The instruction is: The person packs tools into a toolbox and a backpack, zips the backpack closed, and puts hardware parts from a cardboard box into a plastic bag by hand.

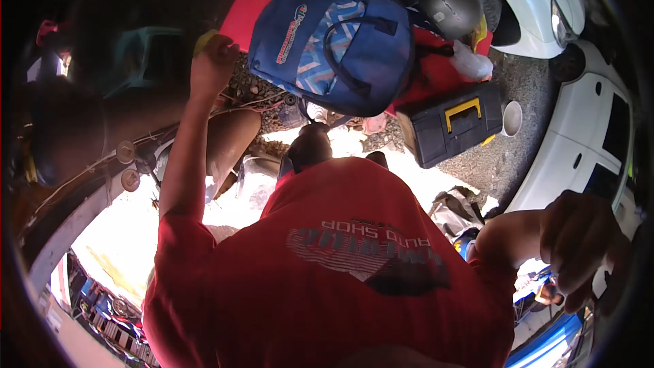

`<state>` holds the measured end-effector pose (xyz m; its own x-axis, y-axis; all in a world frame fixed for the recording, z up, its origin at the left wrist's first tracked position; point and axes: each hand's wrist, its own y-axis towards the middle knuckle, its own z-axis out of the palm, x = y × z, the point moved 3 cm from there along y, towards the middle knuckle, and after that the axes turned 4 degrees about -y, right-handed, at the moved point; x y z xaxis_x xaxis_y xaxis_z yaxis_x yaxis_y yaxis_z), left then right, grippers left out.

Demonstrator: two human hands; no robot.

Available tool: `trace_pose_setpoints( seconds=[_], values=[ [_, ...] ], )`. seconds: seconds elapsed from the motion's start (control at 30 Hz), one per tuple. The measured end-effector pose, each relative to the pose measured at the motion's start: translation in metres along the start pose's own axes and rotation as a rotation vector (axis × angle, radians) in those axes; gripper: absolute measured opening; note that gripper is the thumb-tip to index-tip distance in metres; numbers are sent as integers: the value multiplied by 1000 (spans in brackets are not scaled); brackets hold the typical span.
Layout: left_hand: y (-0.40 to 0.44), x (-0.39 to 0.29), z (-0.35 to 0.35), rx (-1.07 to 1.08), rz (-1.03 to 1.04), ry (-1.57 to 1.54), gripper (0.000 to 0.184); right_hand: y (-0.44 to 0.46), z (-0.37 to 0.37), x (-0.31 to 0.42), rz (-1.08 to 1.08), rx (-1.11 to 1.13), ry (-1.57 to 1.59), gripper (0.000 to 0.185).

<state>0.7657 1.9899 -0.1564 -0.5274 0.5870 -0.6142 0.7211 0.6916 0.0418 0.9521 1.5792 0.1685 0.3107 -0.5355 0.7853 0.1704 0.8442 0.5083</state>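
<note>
My left hand (216, 65) is raised at the upper left with its fingers closed round a small yellow piece (204, 41). Most of that piece is hidden by the hand, so I cannot tell whether it is a sponge or a folded sheet. Close by is a dark, shiny surface (129, 119) like a car body panel; contact with it is unclear. A blue backpack (340, 48) with a patterned pocket lies just right of this hand. Over at the right edge, my right hand (586, 252) hangs in shadow, fingers loosely bent and apart, with nothing visible in it.
A black toolbox (449, 126) with a yellow handle stands on the ground beside a white cup (512, 119). Behind the backpack are a grey helmet (451, 4) and a plastic bag (471, 63). White cars (579, 143) line the right side. Gravel lies below.
</note>
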Motion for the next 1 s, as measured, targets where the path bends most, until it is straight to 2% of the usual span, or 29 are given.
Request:
trace_pose_setpoints(
  seconds=[0.07, 0.2, 0.37, 0.43, 0.47, 0.53, 0.57, 0.63, 0.67, 0.73, 0.8, 0.93, 0.97, 1.0],
  values=[
    [-8, 6, -20, 11, 5, 13, 26, -4, 30, 18, -92, 98, 71, 32],
    [-47, -19, -20, 48, 39, -42, 26, -26, 67, 35, -167, 88, -49, 30],
    [-113, -64, 7, 201, 131, -60, 25, -66, 86, 53, -260, 65, -111, 31],
    [-127, -73, 11, 336, -7, -82, 25, -78, 85, 54, -304, 10, -126, 33],
    [-130, -73, 10, 348, 19, -80, 25, -85, 78, 53, -312, -25, -124, 34],
    [-114, -66, 7, 381, 63, -26, 25, -100, 38, 45, -246, 22, -27, 15],
    [-102, -66, 3, 388, 91, -41, 25, -109, 23, 36, -204, 37, 24, 11],
    [-70, -61, -12, 291, 139, -44, 26, -137, 7, -13, -64, -614, 12, 28],
    [-51, -56, -16, 253, 169, -69, 26, -158, -24, -50, 120, -800, 84, 43],
    [-14, -54, -19, 269, 253, -120, 27, -192, -57, -118, 230, -1126, 251, 45],
    [29, -50, -29, 320, 158, -169, 28, -193, -59, -157, 284, -1337, 389, 43],
    [107, -25, -41, 463, 287, -49, 30, -215, -64, -208, 176, -1513, 349, 37],
    [126, -17, -41, 501, 295, -22, 31, -248, -77, -218, 310, -1469, -231, 42],
    [143, -13, -42, 537, 301, 6, 31, -257, -78, -213, 376, -1421, -521, 44]
  ],
)
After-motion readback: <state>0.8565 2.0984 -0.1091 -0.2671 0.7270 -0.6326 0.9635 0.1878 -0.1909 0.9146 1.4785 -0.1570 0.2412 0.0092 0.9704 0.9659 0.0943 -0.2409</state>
